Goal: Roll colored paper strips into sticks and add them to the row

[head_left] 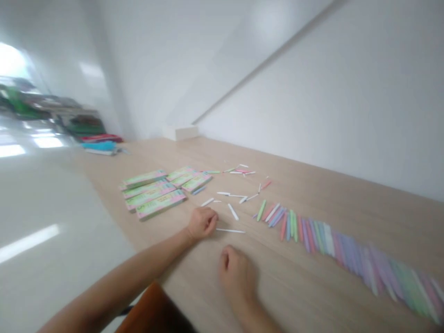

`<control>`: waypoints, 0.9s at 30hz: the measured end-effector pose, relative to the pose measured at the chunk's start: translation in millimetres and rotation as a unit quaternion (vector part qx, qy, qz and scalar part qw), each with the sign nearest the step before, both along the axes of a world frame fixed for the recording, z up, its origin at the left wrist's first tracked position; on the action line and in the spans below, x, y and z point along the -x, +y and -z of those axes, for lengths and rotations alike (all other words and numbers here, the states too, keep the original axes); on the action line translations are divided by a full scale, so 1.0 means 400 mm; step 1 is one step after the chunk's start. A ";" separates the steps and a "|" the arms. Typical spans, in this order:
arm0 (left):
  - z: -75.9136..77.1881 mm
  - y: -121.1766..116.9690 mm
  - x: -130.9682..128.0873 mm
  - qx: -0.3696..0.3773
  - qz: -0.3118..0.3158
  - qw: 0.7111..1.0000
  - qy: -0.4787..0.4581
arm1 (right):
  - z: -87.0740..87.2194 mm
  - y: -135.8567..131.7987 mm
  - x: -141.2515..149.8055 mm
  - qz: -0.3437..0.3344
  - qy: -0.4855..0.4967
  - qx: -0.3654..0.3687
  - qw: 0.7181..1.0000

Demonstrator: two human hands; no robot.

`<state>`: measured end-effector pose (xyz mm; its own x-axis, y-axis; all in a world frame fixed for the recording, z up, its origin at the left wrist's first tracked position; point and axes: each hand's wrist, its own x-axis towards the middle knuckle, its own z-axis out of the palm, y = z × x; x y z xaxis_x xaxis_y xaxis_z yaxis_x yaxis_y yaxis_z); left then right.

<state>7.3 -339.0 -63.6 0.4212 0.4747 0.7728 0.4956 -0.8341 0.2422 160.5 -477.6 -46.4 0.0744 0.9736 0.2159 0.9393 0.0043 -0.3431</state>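
Observation:
My left hand [203, 222] rests on the table with its fingers curled into a loose fist. Just right of its fingers lies a thin white stick [231, 231]; whether the two touch I cannot tell. Closer to me, my right hand [237, 274] is also closed, a dark hollow showing in the fist and nothing sticking out of it. Several more white sticks [233, 212] are scattered beyond my hands. A long row of pastel sticks [307, 235], chalk-like and blurred, runs side by side toward the lower right.
Several flat green-and-pink boxes [161, 205] lie left of the scattered sticks, with a blue stick [199, 190] beside them. A white box [186, 132] stands at the far end near the wall [312, 101]. Blue and red items [100, 146] sit at the far left edge.

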 end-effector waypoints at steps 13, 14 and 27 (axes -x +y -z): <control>-0.011 -0.008 -0.016 -0.117 -0.055 0.987 0.094 | 0.051 -0.011 -0.006 -0.088 -0.035 -0.043 0.995; -0.011 -0.008 -0.017 -0.114 -0.060 0.986 0.101 | 0.049 -0.013 -0.007 -0.091 -0.034 -0.038 0.995; -0.014 -0.025 -0.035 -0.006 -0.055 0.980 0.193 | 0.016 -0.002 -0.068 0.033 0.025 -0.077 0.996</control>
<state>21.4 -348.9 -57.9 0.6304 0.5247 0.5721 0.6347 -0.7727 0.0093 187.5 -478.4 -52.8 0.1523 0.9220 0.3559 0.9208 -0.0015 -0.3901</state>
